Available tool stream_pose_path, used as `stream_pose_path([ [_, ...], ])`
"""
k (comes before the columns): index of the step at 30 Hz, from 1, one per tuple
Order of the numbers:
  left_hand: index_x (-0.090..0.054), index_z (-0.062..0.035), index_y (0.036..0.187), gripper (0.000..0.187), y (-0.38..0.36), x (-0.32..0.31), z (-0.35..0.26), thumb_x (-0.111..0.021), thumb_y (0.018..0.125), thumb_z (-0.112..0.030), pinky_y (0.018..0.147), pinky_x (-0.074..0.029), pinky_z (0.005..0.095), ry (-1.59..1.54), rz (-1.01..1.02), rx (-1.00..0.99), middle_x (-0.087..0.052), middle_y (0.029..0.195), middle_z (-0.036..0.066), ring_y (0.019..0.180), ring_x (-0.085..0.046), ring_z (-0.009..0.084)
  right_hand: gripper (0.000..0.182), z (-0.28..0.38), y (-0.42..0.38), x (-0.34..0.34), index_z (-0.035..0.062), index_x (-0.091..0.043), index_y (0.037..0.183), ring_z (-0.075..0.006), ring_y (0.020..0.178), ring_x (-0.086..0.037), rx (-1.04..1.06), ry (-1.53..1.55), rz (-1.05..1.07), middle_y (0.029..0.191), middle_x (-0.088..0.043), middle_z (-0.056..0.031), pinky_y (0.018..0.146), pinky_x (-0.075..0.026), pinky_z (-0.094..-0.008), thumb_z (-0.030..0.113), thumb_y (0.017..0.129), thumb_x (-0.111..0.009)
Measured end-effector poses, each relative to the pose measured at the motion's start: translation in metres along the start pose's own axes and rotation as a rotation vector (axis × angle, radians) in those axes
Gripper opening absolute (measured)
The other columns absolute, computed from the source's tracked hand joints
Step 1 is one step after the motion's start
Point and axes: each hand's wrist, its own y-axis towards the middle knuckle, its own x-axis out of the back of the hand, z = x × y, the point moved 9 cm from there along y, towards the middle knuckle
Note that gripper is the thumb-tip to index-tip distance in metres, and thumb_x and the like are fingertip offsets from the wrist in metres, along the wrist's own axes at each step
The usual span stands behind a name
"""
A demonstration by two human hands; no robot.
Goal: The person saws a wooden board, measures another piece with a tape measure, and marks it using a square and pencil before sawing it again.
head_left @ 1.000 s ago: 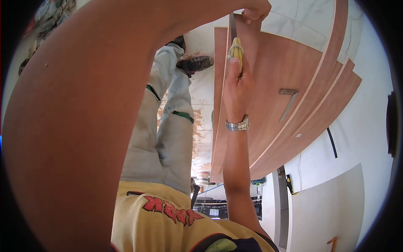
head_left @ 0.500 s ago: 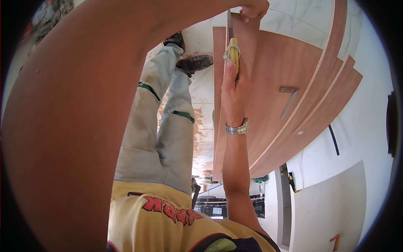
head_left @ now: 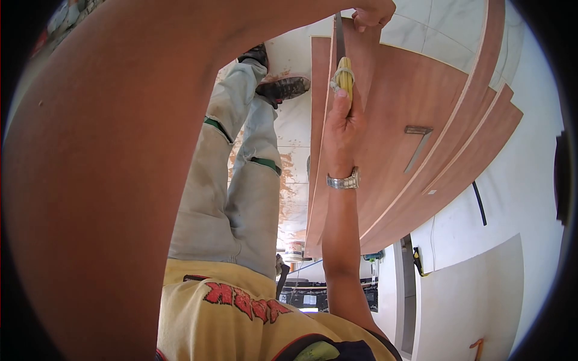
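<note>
My right hand (head_left: 345,133) grips the likely springy saw (head_left: 342,59) by its handle (head_left: 345,78), the best hold; my left hand (head_left: 374,13) curls at the board (head_left: 363,57), grasp unclear.

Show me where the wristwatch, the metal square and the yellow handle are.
Wristwatch (head_left: 342,182), head view: metal band.
Metal square (head_left: 418,130), head view: thicker arm.
Yellow handle (head_left: 345,78), head view: its middle.

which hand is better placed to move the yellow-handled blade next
Probably the right hand: it grips the yellow handle, in line with the blade. The left hand is at the board's far end, apart from the handle, so perhaps better placed for steadying.
</note>
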Motion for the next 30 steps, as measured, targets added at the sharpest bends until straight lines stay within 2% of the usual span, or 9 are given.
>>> stream_pose_path([
  [2,-0.079,-0.016,0.109,0.043,0.001,0.003,0.004,-0.085,0.067,-0.006,0.076,-0.056,0.043,-0.092,-0.089,-0.014,-0.077,0.108,0.004,0.1,-0.07,0.0253,0.043,0.01,0.002,0.001,0.0001,-0.06,0.136,-0.0094,0.067,-0.058,0.003,-0.005,0.002,0.089,-0.073,-0.0079,0.061,-0.049,-0.0267,0.031,0.107,-0.055],
  [5,-0.079,-0.0151,0.105,0.039,-0.005,0.004,0.001,-0.082,0.068,-0.002,0.074,-0.056,0.0417,-0.071,-0.024,0.0,-0.078,0.102,0.004,0.096,-0.071,0.0242,0.043,0.015,0.003,0.001,0.0003,-0.06,0.137,-0.0086,0.064,-0.056,0.002,-0.029,0.001,0.087,-0.072,-0.0071,0.058,-0.047,-0.026,0.03,0.107,-0.055],
  [8,-0.08,-0.0148,0.105,0.037,-0.007,0.004,0.001,-0.083,0.07,-0.003,0.074,-0.056,0.042,-0.074,-0.047,-0.028,-0.078,0.1,0.003,0.095,-0.072,0.0232,0.042,0.016,0.005,0.003,0.0005,-0.06,0.136,-0.0086,0.063,-0.057,0.031,-0.068,-0.007,0.085,-0.072,-0.0077,0.057,-0.047,-0.0261,0.029,0.107,-0.054],
  [11,-0.079,-0.015,0.107,0.034,-0.007,0.004,0.002,-0.083,0.074,-0.008,0.073,-0.056,0.0429,-0.038,-0.024,0.082,-0.078,0.101,0.004,0.094,-0.073,0.0239,0.04,0.025,0.014,-0.001,0.0006,-0.061,0.135,-0.0103,0.063,-0.059,0.046,-0.074,-0.003,0.085,-0.072,-0.0093,0.058,-0.048,-0.0272,0.029,0.107,-0.054],
  [20,-0.081,-0.0162,0.103,0.024,-0.008,0.011,-0.005,-0.082,0.079,-0.016,0.086,-0.053,0.0436,-0.003,-0.128,0.003,-0.078,0.104,0.003,0.104,-0.071,0.0245,0.038,0.035,0.015,0.005,0.002,-0.063,0.133,-0.0197,0.067,-0.067,0.031,-0.082,0.02,0.091,-0.075,-0.015,0.061,-0.053,-0.0324,0.028,0.107,-0.053],
  [23,-0.081,-0.0167,0.101,0.024,-0.008,0.01,-0.005,-0.082,0.078,-0.015,0.085,-0.053,0.0429,-0.005,-0.103,-0.001,-0.078,0.104,0.003,0.102,-0.072,0.0239,0.038,0.039,0.014,0.006,0.0022,-0.063,0.133,-0.0206,0.065,-0.067,0.05,-0.121,0.001,0.089,-0.074,-0.015,0.06,-0.053,-0.0331,0.029,0.107,-0.053],
  [26,-0.082,-0.017,0.1,0.022,-0.002,0.004,0.004,-0.082,0.078,-0.015,0.085,-0.053,0.0417,-0.096,-0.193,0.007,-0.078,0.103,0.003,0.1,-0.072,0.023,0.038,0.042,0.018,0.004,0.0024,-0.063,0.133,-0.0216,0.064,-0.068,0.023,-0.14,0.004,0.087,-0.074,-0.0149,0.059,-0.053,-0.0346,0.029,0.107,-0.053],
  [29,-0.082,-0.017,0.099,0.021,0.013,-0.011,0.007,-0.082,0.078,-0.016,0.085,-0.052,0.0423,-0.024,0.066,0.13,-0.078,0.102,0.004,0.099,-0.072,0.0223,0.039,0.044,0.008,0.004,0.0029,-0.063,0.133,-0.0229,0.065,-0.069,-0.03,-0.176,0.006,0.086,-0.074,-0.015,0.059,-0.053,-0.0358,0.03,0.107,-0.053],
  [30,-0.082,-0.017,0.099,0.021,0.013,-0.01,-0.006,-0.083,0.078,-0.018,0.086,-0.052,0.0425,-0.01,0.029,0.075,-0.078,0.101,0.005,0.098,-0.072,0.0224,0.039,0.045,0.007,0.005,0.0032,-0.063,0.133,-0.0233,0.065,-0.069,0.001,-0.209,0.001,0.086,-0.074,-0.0148,0.059,-0.053,-0.0359,0.03,0.107,-0.053],
])
